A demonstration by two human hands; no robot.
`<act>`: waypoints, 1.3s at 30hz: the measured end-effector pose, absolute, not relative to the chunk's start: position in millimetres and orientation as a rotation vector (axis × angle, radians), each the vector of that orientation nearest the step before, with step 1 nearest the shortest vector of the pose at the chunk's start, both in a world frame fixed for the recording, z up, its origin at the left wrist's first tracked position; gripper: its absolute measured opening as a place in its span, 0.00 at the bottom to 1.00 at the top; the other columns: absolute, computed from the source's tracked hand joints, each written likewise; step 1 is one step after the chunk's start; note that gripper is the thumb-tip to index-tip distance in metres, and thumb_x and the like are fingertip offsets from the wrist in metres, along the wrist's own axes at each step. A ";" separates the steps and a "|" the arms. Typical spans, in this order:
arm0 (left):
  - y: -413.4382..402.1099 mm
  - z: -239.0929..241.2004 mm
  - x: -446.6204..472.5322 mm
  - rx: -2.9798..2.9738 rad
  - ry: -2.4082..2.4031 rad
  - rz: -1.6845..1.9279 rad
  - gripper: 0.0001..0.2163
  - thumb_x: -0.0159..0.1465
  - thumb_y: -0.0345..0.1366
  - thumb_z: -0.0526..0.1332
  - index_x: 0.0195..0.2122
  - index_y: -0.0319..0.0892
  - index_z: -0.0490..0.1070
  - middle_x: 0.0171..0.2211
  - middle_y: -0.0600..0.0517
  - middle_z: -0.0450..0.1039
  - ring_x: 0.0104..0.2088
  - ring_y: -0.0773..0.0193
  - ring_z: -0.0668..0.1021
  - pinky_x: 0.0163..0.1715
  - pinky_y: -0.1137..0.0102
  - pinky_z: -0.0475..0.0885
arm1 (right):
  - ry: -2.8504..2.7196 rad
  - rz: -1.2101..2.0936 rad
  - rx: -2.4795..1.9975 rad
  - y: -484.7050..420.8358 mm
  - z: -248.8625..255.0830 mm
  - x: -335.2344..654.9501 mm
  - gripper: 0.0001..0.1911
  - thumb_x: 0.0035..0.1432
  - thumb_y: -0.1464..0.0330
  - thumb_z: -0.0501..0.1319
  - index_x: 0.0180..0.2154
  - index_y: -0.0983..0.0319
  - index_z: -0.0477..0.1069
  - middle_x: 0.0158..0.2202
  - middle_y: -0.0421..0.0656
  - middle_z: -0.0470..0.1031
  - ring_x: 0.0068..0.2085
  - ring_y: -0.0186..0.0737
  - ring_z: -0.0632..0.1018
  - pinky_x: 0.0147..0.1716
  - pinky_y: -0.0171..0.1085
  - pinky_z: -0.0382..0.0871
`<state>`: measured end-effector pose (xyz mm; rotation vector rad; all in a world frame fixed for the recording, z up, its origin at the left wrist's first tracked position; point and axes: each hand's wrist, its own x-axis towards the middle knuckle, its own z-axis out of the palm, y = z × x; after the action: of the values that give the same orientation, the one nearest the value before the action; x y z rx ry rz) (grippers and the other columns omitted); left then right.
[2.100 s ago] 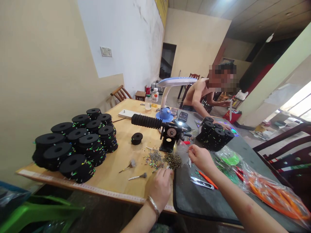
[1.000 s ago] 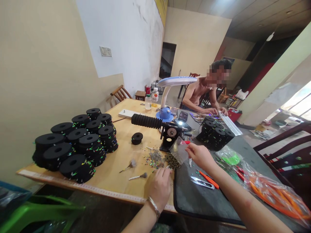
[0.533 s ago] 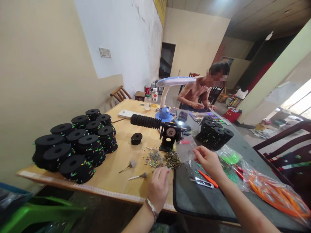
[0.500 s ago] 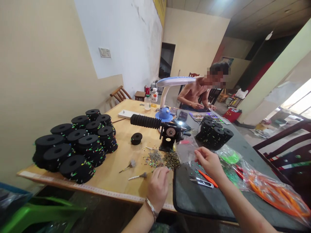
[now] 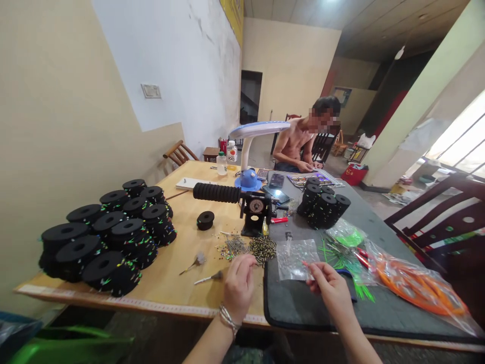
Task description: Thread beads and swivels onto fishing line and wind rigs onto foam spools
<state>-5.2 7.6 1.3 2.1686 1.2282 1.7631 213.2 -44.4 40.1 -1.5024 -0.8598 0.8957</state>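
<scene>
My right hand (image 5: 331,285) is closed in a pinch at the right edge of a small clear plastic bag (image 5: 291,255), which lies over the dark mat (image 5: 303,308). A bit of orange-red shows by the fingertips. My left hand (image 5: 238,283) has its fingers curled together just in front of the bead piles; anything in them is hidden. Near it are a heap of dark and gold beads (image 5: 262,248) and a heap of small silvery pieces (image 5: 233,246). Two feather-tipped sticks (image 5: 208,277) lie to its left.
Many black foam spools (image 5: 109,268) crowd the left side. A hand-crank winder (image 5: 255,212) and blue lamp (image 5: 248,177) stand mid-table. Black rolls (image 5: 322,205), green strands (image 5: 364,290) and a bag of orange tubing (image 5: 420,283) lie right. Another person (image 5: 297,144) sits beyond.
My right hand has come down and nearer with the plastic bag, which now lies lower on the mat. The snips and orange tool are now mostly hidden. The whole view has shifted slightly.
</scene>
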 end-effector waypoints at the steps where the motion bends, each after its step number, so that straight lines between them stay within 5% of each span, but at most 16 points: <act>1: 7.5 2.8 -5.3 2.180 1.217 1.759 0.10 0.63 0.24 0.51 0.37 0.42 0.70 0.35 0.48 0.75 0.39 0.61 0.78 0.42 0.62 0.75 | -0.830 0.916 -1.488 -47.3 38.1 213.0 0.23 0.41 0.50 0.68 0.29 0.63 0.72 0.16 0.38 0.73 0.17 0.32 0.70 0.16 0.28 0.61; 15: -0.7 19.0 -18.0 2.181 1.004 1.710 0.10 0.62 0.22 0.54 0.39 0.42 0.69 0.36 0.49 0.75 0.40 0.62 0.77 0.43 0.64 0.74 | -0.473 1.171 -1.329 -68.7 22.3 214.9 0.24 0.36 0.54 0.73 0.29 0.62 0.69 0.15 0.35 0.72 0.14 0.26 0.67 0.13 0.24 0.58; 39: -22.5 16.1 -23.3 1.838 0.770 1.725 0.08 0.63 0.25 0.55 0.40 0.44 0.68 0.37 0.48 0.74 0.42 0.60 0.77 0.42 0.64 0.75 | -0.296 1.284 -1.347 -64.5 18.4 209.9 0.13 0.45 0.62 0.68 0.26 0.62 0.67 0.13 0.33 0.68 0.12 0.26 0.67 0.11 0.23 0.54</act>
<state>-23.3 -22.5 16.1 1.8378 0.7698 1.7252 209.9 -64.5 18.4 -1.3465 -0.2956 1.2838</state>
